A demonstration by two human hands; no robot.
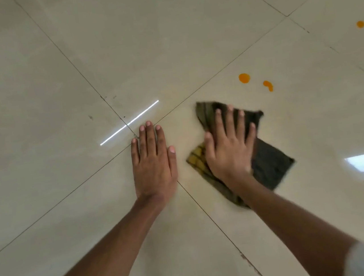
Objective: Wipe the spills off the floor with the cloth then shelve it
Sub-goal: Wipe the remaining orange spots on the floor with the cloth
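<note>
The dark green, yellow-stained rumpled cloth [266,161] lies long-axis toward the orange spill drops [244,78] (bare tile all round), pinned under the flat, spread right hand [229,147]; the left hand [154,162] presses flat on the glossy beige tiled floor [52,86].

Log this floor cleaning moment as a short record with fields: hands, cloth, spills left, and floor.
left hand: flat on the bare floor, fingers together, holding nothing
right hand: spread flat, pressing on the cloth
cloth: dark, crumpled, yellow-stained at its left edge, lying on the tile
spills left: orange drop and orange smear just beyond the cloth; two smaller orange spots far right
floor: glossy pale tiles with dark grout lines
</note>
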